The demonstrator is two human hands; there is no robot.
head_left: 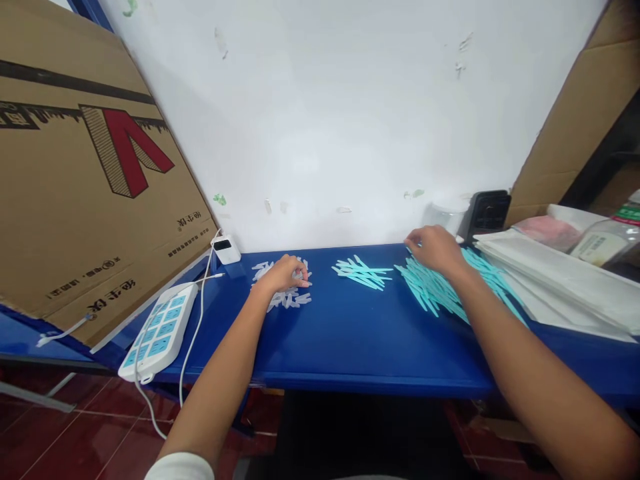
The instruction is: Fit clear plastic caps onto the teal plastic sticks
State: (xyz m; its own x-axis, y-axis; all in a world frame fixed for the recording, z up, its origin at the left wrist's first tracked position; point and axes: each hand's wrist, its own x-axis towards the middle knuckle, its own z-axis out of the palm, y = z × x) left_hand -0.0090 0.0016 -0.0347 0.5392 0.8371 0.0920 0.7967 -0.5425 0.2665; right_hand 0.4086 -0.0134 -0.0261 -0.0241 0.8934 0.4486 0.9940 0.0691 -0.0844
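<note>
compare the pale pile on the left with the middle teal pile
The pale pile is whitish; the middle teal pile is blue-green. The pale pile's pieces look shorter than the middle teal pile's thin sticks. The left hand is at the pale pile; neither hand touches the middle teal pile. Both lie loose on the blue table.

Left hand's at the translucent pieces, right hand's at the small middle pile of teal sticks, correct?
No: the head view shows the right hand at the larger pile of teal sticks, not the small middle pile. The left hand is at the translucent pieces.
</note>
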